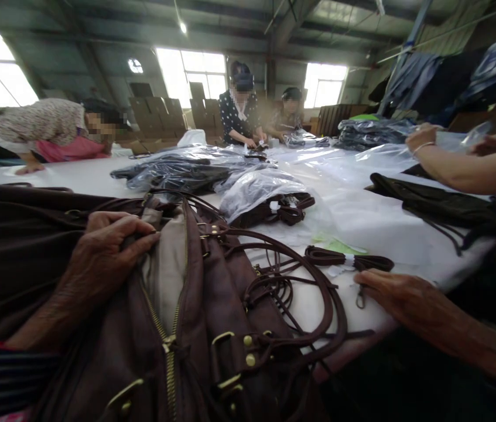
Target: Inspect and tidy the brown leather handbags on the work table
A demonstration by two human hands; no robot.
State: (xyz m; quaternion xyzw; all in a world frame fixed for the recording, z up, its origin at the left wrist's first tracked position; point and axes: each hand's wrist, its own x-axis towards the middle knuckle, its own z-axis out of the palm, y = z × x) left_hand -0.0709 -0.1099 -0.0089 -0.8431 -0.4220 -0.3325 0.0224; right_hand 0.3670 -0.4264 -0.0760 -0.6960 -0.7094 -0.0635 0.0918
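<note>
Left hand (107,252): fingers curled shut on the upper edge of the bag (212,305), thumb side pressing the brown leather just beside the open zip (166,334). The grip appears to pull the mouth apart, which would explain why the pale lining (166,275) shows between the zip's two sides.

Bag: lies on its side at the near left edge of the surface (362,217), partly overhanging toward the person, with its handles (318,281) spilling out to the right in loose loops.

Right hand (399,296): lies flat and open at the near right edge, holding nothing, fingertips just beside a small metal clasp (361,300). Contact with the clasp cannot be confirmed. The clasp hangs from a folded strap (344,261) bound with a pale band, which lies just beyond the fingers.

Farther off, wrapped bags (256,190) lie in clear plastic mid-surface. A co-worker's arm (458,164) reaches in from the right, and other people work at the far side.
</note>
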